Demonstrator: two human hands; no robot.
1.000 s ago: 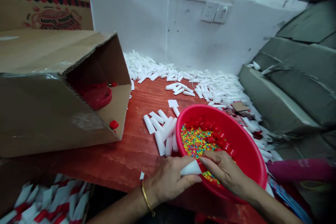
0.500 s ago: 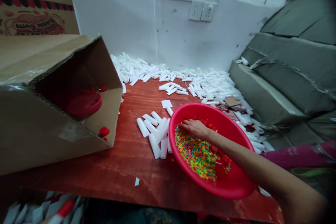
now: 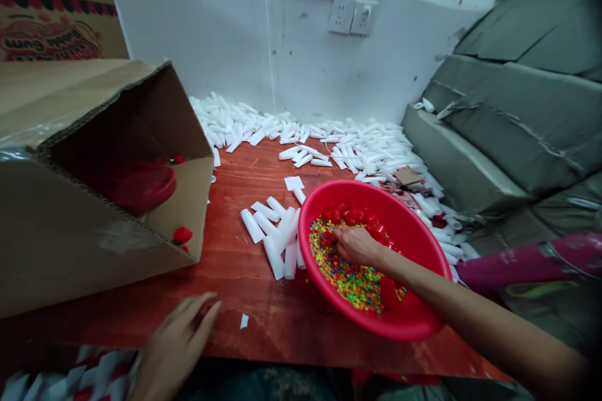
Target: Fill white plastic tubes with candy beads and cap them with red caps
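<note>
Inside the red basin (image 3: 423, 250), my right hand (image 3: 356, 245) has its fingers closed on a small red cap (image 3: 328, 238). The cap is among tiny multicoloured candies (image 3: 350, 285). More red caps (image 3: 357, 216) lie along the far side of the candy heap. My left hand (image 3: 176, 341) is over the table's front edge at the lower left, thumb and fingers apart, with nothing visible in it. Several white plastic tubes (image 3: 277, 232) lie on the table just left of the basin.
A cardboard box (image 3: 94, 225) lies open on its side at the left, with a red round dish (image 3: 145, 188) and red caps inside. White tubes (image 3: 376, 144) are heaped along the wall. Wrapped bundles (image 3: 508, 119) are stacked at right. Capped tubes (image 3: 89, 376) stand below the table edge.
My left hand has come up from the lower left, and the red-capped white tube there is out of it. My right hand has drawn back slightly towards me within the basin, now with a cap.
</note>
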